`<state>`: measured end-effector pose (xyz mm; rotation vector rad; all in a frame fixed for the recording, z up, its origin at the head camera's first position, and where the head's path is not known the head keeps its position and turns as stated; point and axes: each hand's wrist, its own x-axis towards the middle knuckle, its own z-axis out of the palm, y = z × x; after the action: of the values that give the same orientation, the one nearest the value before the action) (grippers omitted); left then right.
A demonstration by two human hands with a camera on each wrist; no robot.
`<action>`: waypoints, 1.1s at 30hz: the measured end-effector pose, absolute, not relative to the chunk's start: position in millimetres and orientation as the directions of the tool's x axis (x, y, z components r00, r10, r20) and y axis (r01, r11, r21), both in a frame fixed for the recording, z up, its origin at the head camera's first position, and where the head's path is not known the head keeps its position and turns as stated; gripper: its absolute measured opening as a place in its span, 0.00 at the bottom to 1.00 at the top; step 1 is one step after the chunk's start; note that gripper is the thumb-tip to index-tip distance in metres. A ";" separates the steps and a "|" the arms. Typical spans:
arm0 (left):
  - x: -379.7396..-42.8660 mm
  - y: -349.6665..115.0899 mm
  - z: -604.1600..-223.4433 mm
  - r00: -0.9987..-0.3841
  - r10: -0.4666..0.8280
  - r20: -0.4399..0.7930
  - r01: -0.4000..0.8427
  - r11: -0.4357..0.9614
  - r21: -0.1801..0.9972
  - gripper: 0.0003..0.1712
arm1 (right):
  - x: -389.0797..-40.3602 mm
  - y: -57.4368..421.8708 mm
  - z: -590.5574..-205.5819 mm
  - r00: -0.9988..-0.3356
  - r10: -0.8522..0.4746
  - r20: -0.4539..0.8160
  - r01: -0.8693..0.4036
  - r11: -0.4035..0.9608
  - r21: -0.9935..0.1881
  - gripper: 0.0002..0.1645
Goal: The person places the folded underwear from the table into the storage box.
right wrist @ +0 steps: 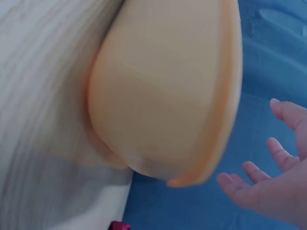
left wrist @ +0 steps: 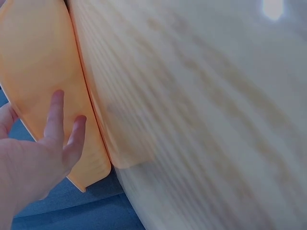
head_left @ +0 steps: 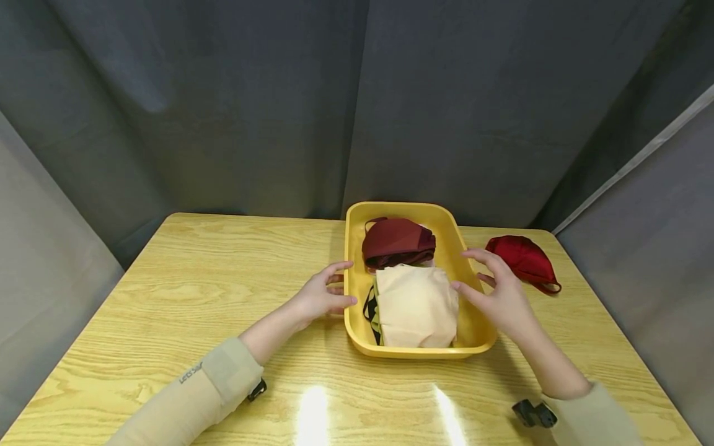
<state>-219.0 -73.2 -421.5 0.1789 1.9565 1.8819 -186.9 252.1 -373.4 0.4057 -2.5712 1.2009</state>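
Observation:
A yellow plastic tub (head_left: 471,334) stands near the back of the table. Inside it, a folded maroon bra (head_left: 397,241) lies at the far end, with a folded cream cloth (head_left: 418,306) in front. Dark and green fabric (head_left: 374,313) peeks out at the cloth's left side. My left hand (head_left: 320,297) is at the tub's left rim, fingers spread along the outer wall in the left wrist view. Over the right rim hovers my right hand (head_left: 499,297), its fingers loosely bent and apart, holding nothing.
A folded shiny red bra (head_left: 523,260) lies on the wooden table (head_left: 240,279), right of the tub and just beyond the right hand. Grey curtains (head_left: 268,111) hang behind the table and at both sides.

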 end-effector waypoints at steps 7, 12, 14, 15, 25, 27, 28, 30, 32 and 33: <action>-219.3 -73.2 -423.1 -0.904 0.372 -0.211 -0.201 0.065 0.977 0.43 | -183.5 261.0 -357.5 -0.886 -0.084 0.456 -0.398 0.642 -0.655 0.34; -219.3 -73.2 -422.6 -0.903 0.369 -0.220 -0.212 0.061 0.975 0.43 | -182.5 269.9 -348.9 -0.885 -0.046 0.462 -0.388 0.620 -0.682 0.35; -219.3 -73.1 -422.3 -0.903 0.369 -0.221 -0.213 0.062 0.975 0.43 | -182.6 274.8 -347.4 -0.893 -0.023 0.450 -0.371 0.604 -0.706 0.35; -219.3 -73.0 -422.0 -0.902 0.369 -0.222 -0.214 0.062 0.975 0.43 | -182.8 277.3 -346.8 -0.895 -0.011 0.445 -0.364 0.595 -0.716 0.34; -218.2 -72.7 -419.6 -0.900 0.376 -0.221 -0.212 0.067 0.975 0.42 | -188.3 302.3 -343.3 -0.893 0.054 0.447 -0.333 0.590 -0.736 0.34; -217.7 -72.5 -419.0 -0.900 0.375 -0.221 -0.211 0.069 0.975 0.42 | -189.7 306.7 -343.0 -0.897 0.070 0.437 -0.310 0.604 -0.734 0.35; -217.5 -72.5 -418.8 -0.900 0.375 -0.222 -0.211 0.069 0.975 0.42 | -190.6 308.4 -342.7 -0.899 0.079 0.431 -0.300 0.605 -0.738 0.35; -217.1 -72.6 -418.7 -0.900 0.374 -0.223 -0.212 0.071 0.975 0.42 | -192.0 311.6 -342.0 -0.902 0.092 0.422 -0.287 0.601 -0.746 0.35; -216.7 -72.6 -418.3 -0.900 0.373 -0.226 -0.215 0.072 0.974 0.42 | -194.2 315.2 -342.4 -0.902 0.104 0.419 -0.283 0.591 -0.756 0.35; -216.6 -72.8 -418.4 -0.899 0.374 -0.227 -0.216 0.071 0.974 0.42 | -195.4 316.8 -342.4 -0.900 0.110 0.421 -0.283 0.585 -0.760 0.35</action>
<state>-216.6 -72.8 -418.4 0.1561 1.9353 1.8811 -195.4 316.8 -342.4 0.1389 -2.3910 1.2532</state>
